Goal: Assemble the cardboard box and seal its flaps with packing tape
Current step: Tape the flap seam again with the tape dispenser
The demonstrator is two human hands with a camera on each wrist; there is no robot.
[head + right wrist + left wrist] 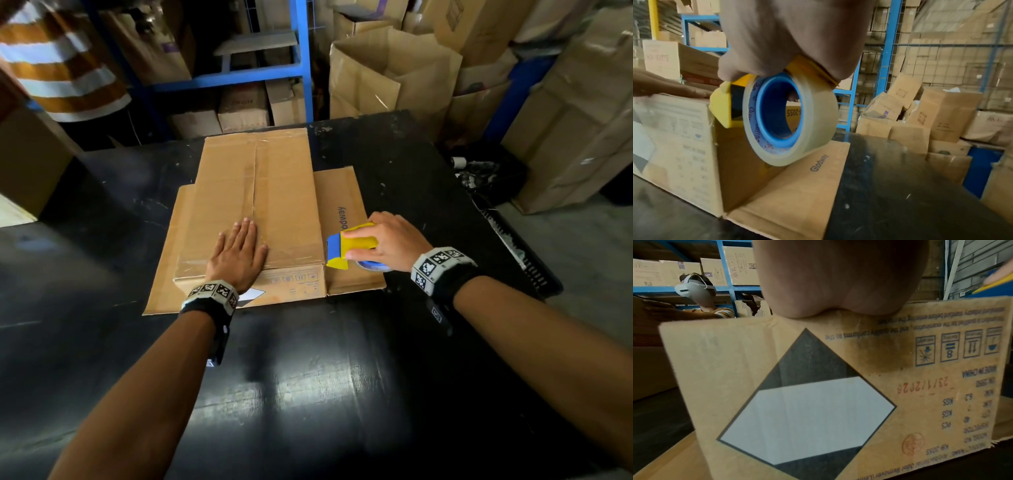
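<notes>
A brown cardboard box stands on the black table, its top flaps closed and taped along the centre seam and across the near edge. Bottom flaps lie spread flat on the table to the left and right. My left hand presses flat on the box top near the front edge. My right hand grips a yellow and blue tape dispenser at the box's right upper corner. In the right wrist view the clear tape roll on its blue core hangs beside the box's right side wall.
A person in a striped shirt stands at the far left. Blue shelving and stacked cartons line the back and right. The table's near half is bare black surface.
</notes>
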